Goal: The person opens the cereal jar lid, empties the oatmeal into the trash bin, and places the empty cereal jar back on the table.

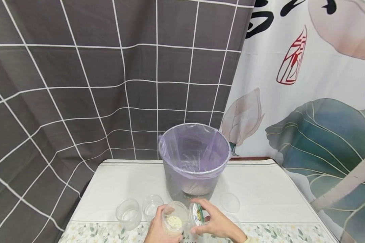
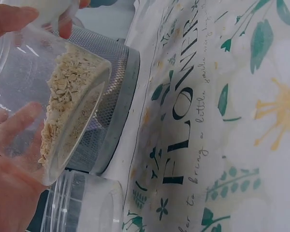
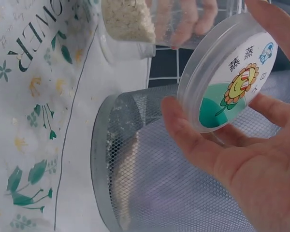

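My left hand (image 1: 156, 231) grips a clear plastic jar (image 1: 170, 233), its mouth uncovered. Pale rolled oats (image 2: 70, 84) fill the bottom of the jar, heaped towards one side in the left wrist view. Thumb and fingers of my right hand (image 3: 261, 164) hold a round clear lid (image 3: 227, 72) by its rim. On the lid is a white and green label with a smiling sunflower. Jar and lid are side by side in the head view, just in front of a mesh bin (image 1: 188, 192).
A purple plastic bag (image 1: 182, 148) lines the bin at the table's back. Two clear containers (image 1: 128, 216) stand left of my hands. To the right lies a clear round lid (image 1: 230, 202). Under everything is a flower-printed tablecloth (image 1: 100, 233); a checked curtain (image 1: 94, 67) hangs behind.
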